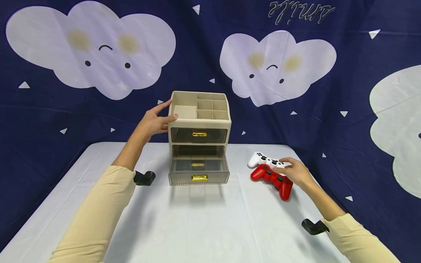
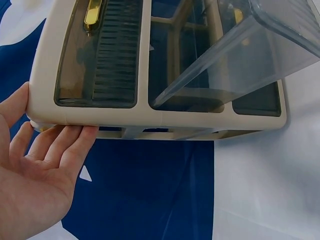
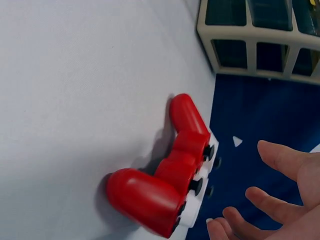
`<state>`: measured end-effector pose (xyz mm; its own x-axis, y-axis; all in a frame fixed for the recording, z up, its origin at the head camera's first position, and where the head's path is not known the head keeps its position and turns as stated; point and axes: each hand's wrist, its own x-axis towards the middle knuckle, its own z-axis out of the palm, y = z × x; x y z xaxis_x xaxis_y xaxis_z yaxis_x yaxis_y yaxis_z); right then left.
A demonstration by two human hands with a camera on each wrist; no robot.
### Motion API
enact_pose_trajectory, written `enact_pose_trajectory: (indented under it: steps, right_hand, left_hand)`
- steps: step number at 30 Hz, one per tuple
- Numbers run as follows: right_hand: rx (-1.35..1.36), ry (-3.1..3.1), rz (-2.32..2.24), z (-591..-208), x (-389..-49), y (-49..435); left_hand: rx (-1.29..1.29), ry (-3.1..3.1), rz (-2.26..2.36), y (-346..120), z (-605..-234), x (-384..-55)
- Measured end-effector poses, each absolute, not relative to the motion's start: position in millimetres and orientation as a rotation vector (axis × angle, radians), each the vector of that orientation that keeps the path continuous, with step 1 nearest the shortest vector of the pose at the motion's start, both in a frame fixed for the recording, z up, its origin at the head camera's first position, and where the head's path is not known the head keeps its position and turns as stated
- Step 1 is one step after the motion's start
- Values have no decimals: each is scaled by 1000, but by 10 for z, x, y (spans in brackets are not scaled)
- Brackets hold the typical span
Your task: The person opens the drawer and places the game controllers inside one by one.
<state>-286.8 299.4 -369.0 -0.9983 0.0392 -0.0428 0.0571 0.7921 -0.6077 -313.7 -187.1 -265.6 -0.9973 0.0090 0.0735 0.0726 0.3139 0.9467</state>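
A cream desktop drawer organizer (image 1: 199, 124) stands toward the back of the white table. Its clear middle drawer (image 1: 199, 178) is pulled out, with no contents visible; the drawers above and below sit closed. My left hand (image 1: 157, 118) holds the organizer's upper left edge, thumb over the rim and fingers against the side (image 2: 75, 132). To the right, a red game controller (image 1: 271, 179) lies overlapping a white game controller (image 1: 258, 159). Just over them my right hand (image 1: 297, 171) hovers with spread fingers, holding nothing; a gap shows between its fingertips and the controllers (image 3: 182, 165).
The organizer's top has one large compartment (image 1: 184, 111) and several small ones. A dark blue cloth (image 1: 204, 47) with cloud prints hangs behind the table (image 1: 204, 226). Black wrist devices (image 1: 144, 178) are worn at both sleeves.
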Motion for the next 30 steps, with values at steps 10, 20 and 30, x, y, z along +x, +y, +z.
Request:
enact_pose_trajectory:
  steps: [10, 20, 30]
  right_hand:
    - [155, 2911, -983, -3820, -2902, 3152]
    - [145, 2892, -1012, -4017, -2888, 3201]
    - [181, 2925, -963, -4113, -2882, 3153]
  left_hand:
    - [-83, -2503, -1806, -1888, -2664, -3145]
    - [-88, -2506, -1801, -1894, -2684, -3160]
    - [-83, -2496, -1833, -1886, -2661, -3146]
